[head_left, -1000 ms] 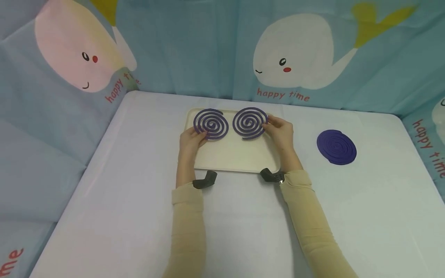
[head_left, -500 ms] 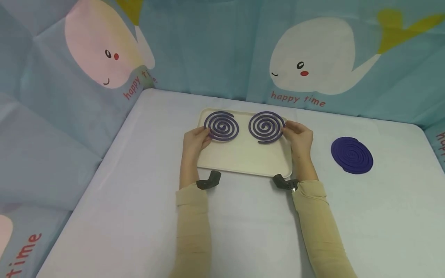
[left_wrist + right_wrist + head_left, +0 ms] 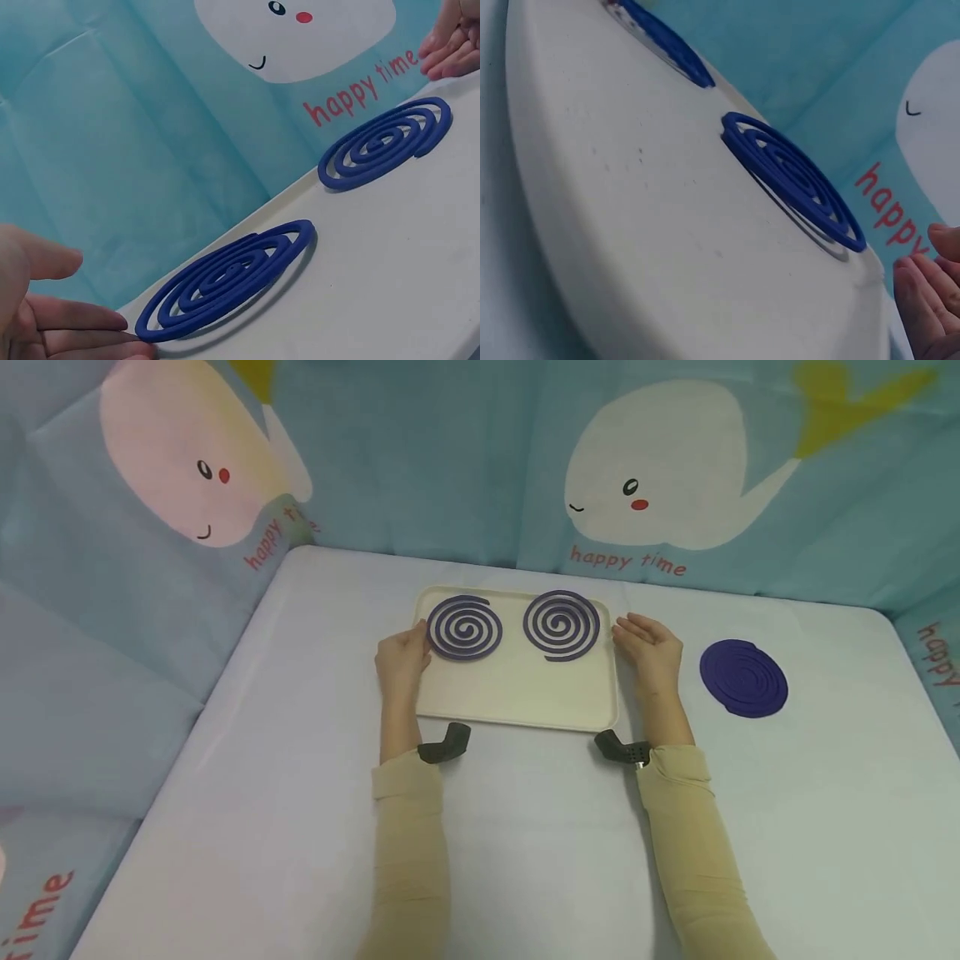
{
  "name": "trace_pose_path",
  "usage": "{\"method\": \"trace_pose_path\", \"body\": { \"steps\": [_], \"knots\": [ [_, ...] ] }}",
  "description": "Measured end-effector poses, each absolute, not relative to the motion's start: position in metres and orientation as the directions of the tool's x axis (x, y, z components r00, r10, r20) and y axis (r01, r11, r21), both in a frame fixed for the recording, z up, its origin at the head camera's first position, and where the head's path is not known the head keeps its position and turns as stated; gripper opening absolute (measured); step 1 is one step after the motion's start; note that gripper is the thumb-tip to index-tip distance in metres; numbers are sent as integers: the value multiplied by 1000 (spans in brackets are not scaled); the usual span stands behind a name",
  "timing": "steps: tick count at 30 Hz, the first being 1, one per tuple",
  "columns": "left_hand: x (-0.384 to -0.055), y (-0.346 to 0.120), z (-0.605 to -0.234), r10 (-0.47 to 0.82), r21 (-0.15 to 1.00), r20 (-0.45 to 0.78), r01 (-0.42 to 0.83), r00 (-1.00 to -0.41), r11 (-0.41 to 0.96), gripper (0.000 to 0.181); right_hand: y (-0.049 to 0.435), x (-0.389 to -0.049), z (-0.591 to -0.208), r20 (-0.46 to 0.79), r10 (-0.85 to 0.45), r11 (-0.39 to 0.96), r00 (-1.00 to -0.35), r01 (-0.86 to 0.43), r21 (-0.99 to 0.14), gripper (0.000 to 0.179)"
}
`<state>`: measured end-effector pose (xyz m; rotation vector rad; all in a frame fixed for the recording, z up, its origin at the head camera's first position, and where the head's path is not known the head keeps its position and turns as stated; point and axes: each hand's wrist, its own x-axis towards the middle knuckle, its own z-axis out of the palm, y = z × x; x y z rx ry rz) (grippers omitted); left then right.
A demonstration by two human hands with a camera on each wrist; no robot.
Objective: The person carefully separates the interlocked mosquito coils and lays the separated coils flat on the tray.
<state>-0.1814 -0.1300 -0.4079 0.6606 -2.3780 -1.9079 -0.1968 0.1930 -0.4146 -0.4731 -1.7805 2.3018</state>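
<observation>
Two purple-blue mosquito coils, single open spirals, lie side by side along the far part of a cream tray (image 3: 517, 697). Beside the left mosquito coil (image 3: 465, 628) is my left hand (image 3: 401, 670); in the left wrist view its fingers are extended with the thumb raised apart, the fingertips at the coil's near rim (image 3: 217, 289). Whether they touch it I cannot tell. My right hand (image 3: 654, 662) is just off the tray's right edge, fingers extended and holding nothing, apart from the right mosquito coil (image 3: 558, 625). In the right wrist view that coil (image 3: 795, 180) lies whole.
Right of the tray, a denser purple disc (image 3: 744, 678) of tightly nested mosquito coil lies on the white table (image 3: 525, 827). A blue whale-print curtain (image 3: 450, 468) stands behind and on both sides. Dark wrist-worn cameras (image 3: 447, 744) stick out near the tray's front edge.
Both hands have let go of the two mosquito coils and drawn outward, left hand to the left and right hand to the right. The coils now rest on the tray. The head view has shifted.
</observation>
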Motion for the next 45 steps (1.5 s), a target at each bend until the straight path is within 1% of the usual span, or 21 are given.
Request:
{"method": "trace_pose_path", "body": {
  "steps": [5,8,10,13,17,20,24,27,30,33,35,38,41,45],
  "knots": [
    [-175,-142,-405,-384,896,-230,-348,-894,275,53,197,-190,-414,-135,315,-328,-940,26,-944,41],
    [-170,-153,-401,-402,883,-215,-353,-890,309,53,197,-187,-412,-132,300,-321,-945,30,-947,42],
    [-168,-158,-396,-392,888,-198,-334,-898,317,51,199,-184,-410,-131,298,-314,-946,32,-949,43],
    [-168,-162,-390,-324,925,-191,-280,-927,256,46,206,-178,-406,-133,317,-299,-939,34,-954,43],
    [-175,-155,-393,-188,963,-186,-217,-965,162,39,222,-170,-403,-136,335,-318,-932,24,-948,33],
    [-182,-139,-396,-104,971,-174,-188,-979,149,37,234,-165,-401,-130,347,-338,-929,6,-941,24],
    [-186,-109,-398,6,979,-191,-190,-982,69,35,246,-159,-399,-120,353,-366,-928,-19,-930,20],
    [-187,-75,-401,109,976,-215,-212,-970,41,33,254,-155,-398,-110,363,-365,-925,-32,-930,19],
    [-187,-38,-405,234,974,-226,-214,-946,75,33,260,-151,-399,-106,376,-376,-921,-47,-925,17],
    [-185,-7,-408,318,974,-223,-199,-921,107,31,265,-148,-401,-103,393,-394,-914,-66,-917,17],
    [-183,8,-410,326,976,-209,-178,-922,125,29,266,-146,-403,-109,403,-410,-908,-72,-909,17],
    [-181,23,-413,286,978,-182,-144,-941,148,25,268,-145,-405,-124,435,-393,-892,-64,-917,17],
    [-184,33,-416,270,981,-140,-96,-953,171,23,269,-145,-406,-141,465,-395,-874,-62,-917,17],
    [-191,38,-419,280,972,-99,-33,-955,232,24,268,-146,-409,-166,481,-385,-861,-37,-922,15]
  ]
}}
